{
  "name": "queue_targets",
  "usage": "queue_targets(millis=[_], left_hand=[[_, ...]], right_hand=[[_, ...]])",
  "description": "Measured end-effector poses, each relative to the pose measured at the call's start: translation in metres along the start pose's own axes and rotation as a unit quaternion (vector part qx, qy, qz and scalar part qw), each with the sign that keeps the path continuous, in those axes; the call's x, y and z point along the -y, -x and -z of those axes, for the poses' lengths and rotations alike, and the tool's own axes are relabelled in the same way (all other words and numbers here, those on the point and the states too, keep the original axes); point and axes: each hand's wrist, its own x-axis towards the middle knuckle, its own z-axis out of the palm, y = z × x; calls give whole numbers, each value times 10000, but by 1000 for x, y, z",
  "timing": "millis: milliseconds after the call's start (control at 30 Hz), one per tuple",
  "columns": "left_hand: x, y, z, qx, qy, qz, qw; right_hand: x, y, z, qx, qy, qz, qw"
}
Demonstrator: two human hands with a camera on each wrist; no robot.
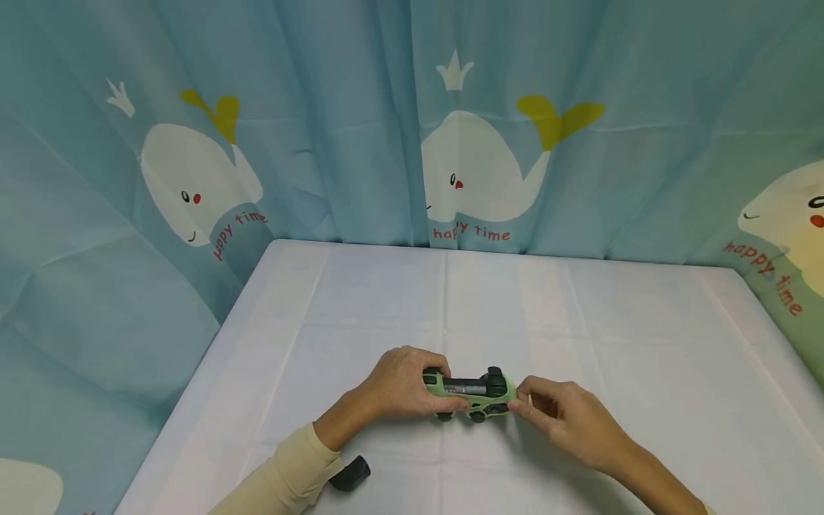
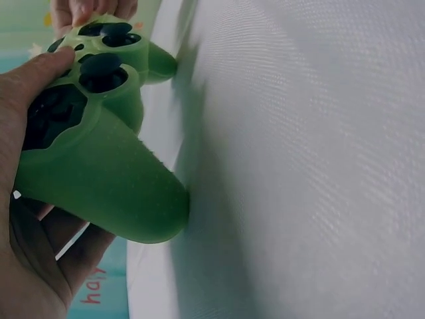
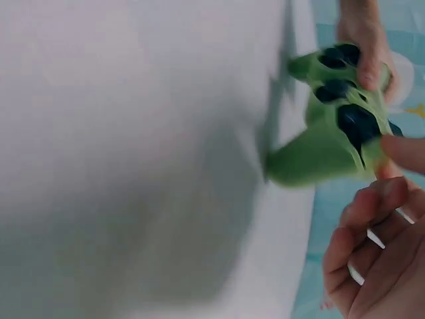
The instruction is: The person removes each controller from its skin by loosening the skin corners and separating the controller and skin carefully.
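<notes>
A black game controller in a light green silicone cover point(image 1: 472, 402) stands over the middle front of the table, its grips down at the cloth. My left hand point(image 1: 412, 383) grips its left end, thumb over the button face and fingers behind, as the left wrist view shows. At the other end my right hand point(image 1: 573, 422) pinches the edge of the green cover between thumb and index finger. In the right wrist view the cover point(image 3: 315, 156) bulges at that pinched corner, and the other fingers of this hand curl loosely below it.
A short black cylinder point(image 1: 350, 474) lies on the white tablecloth point(image 1: 386, 300) next to my left sleeve point(image 1: 292, 461), which hides part of it. Blue curtains point(image 1: 360, 121) with whale prints hang along the table's back and sides.
</notes>
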Motion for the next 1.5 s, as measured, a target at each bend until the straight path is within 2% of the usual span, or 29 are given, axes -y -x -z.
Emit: queue_targets(millis=[100, 267, 500, 700, 833, 1000, 1233, 1400, 1500], left_hand=[[0, 2, 2, -55, -114, 1, 9999], [2, 3, 2, -209, -201, 44, 9996], [-1, -1, -5, -255, -188, -291, 9991], [-2, -1, -5, -299, -207, -272, 9990], [-1, -1, -5, -238, -174, -287, 9992], [-3, 0, -4, -113, -178, -315, 9993], [-5, 1, -3, 19, -191, -323, 9993], [-5, 2, -2, 123, -6, -44, 9999], [-5, 3, 2, 360, 220, 185, 9989]], right_hand=[[0, -1, 6, -107, -192, -250, 9994], [0, 0, 10, 13, -271, -255, 9993], [-6, 1, 9, -282, -15, 44, 9996], [-1, -5, 7, -422, -586, 342, 9968], [8, -6, 7, -331, -684, 422, 9962], [21, -9, 8, -168, -445, 551, 9973], [27, -27, -3, -94, 457, 1400, 9890], [27, -37, -12, 254, 751, 1498, 9855], [28, -41, -14, 339, 808, 1512, 9846]])
